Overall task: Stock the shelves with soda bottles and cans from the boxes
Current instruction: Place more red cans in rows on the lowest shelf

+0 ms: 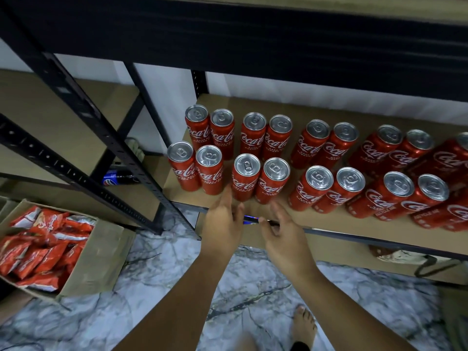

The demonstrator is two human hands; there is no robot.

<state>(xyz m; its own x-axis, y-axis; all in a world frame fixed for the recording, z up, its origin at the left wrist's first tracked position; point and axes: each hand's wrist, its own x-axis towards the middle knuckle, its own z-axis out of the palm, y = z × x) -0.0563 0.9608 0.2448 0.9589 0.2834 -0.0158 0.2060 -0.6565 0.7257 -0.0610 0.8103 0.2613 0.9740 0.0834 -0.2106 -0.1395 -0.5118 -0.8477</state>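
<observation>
Reaching toward the shelf [324, 222], you held both hands at its front edge, with nothing in either. Your left hand [222, 224] had its fingers loosely spread, and the tips were close to the front row of cans [245, 177]. Blur hid whether they touched. Your right hand [285, 239] lay just beside it, fingers relaxed and apart, short of the cans. The red cans stood upright in two rows, set in pairs, running from the shelf's left end off to the right. A box [101, 252] of red packets [38, 244] sat on the marbled floor [253, 279] at left. A dark bottle [119, 177] lay on its side beyond the box. Your bare foot [304, 325] showed below.
</observation>
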